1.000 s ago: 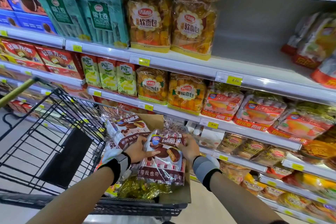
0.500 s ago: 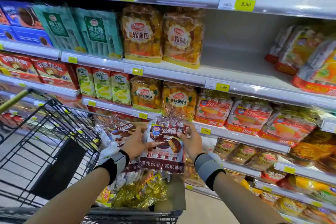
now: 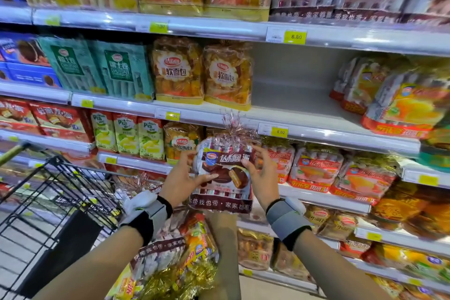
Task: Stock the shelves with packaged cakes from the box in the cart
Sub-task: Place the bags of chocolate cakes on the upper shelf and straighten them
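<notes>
The black wire cart (image 3: 48,202) stands at the far left, well left of the held cake bag (image 3: 222,173). Just below and left of that bag, a cardboard box (image 3: 226,251) in the cart carries more cake packs (image 3: 160,256) and gold-foil packs. The left hand (image 3: 181,179), with a grey wrist strap, grips the bag's left edge, thumb laid across its front. The cake bag, brown and white with chocolate pies pictured and a tied foil top, is held upright in the air in front of the shelf edge (image 3: 316,133) carrying a yellow price tag (image 3: 280,132). The right hand (image 3: 261,175) holds the bag's right edge with curled fingers. Above and right of the bag, a bare shelf gap (image 3: 292,90) lies between soft-bread bags (image 3: 227,75) and orange-yellow packs (image 3: 399,102).
</notes>
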The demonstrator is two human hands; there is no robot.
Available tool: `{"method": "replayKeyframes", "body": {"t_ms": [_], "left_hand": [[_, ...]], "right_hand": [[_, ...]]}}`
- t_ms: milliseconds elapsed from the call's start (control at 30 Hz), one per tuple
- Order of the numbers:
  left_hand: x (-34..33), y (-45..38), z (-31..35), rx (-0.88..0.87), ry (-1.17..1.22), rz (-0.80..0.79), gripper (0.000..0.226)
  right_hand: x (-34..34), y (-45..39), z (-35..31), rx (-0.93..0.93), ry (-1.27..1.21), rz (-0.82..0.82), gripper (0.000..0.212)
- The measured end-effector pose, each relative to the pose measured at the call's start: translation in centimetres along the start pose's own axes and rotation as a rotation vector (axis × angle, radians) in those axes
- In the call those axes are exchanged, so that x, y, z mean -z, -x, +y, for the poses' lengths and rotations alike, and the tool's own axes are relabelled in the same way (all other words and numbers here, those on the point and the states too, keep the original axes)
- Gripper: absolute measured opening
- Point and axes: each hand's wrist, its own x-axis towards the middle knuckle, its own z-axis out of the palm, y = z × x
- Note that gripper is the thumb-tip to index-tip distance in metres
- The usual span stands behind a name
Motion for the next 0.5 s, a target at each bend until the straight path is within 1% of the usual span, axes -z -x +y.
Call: {"method": "replayKeyframes", "body": {"t_ms": [133,267,433,500], "left_hand": [[0.0,-0.8,2.3,-0.052,0.040,0.016,0.072],[0.2,-1.7,4.6,-0.106,0.011,0.055,0.079],[0.7,-2.9,8.1,-0.218,-0.021,0.107,0.070],[1.1,-3.5,9.4,-0.237,-0.026,0.121,0.069]], "right_hand": [[1.8,-0.8,-1.5,0.088,0.001,0.059,0.041],[3.5,-1.7,-3.1,0.176,0.022,0.110,0.041],[6.0,-3.1,-6.2,0.263,0.028,0.211,0.037],[6.7,-3.8,-7.1,0.286,0.020,0.238,0.035]]}}
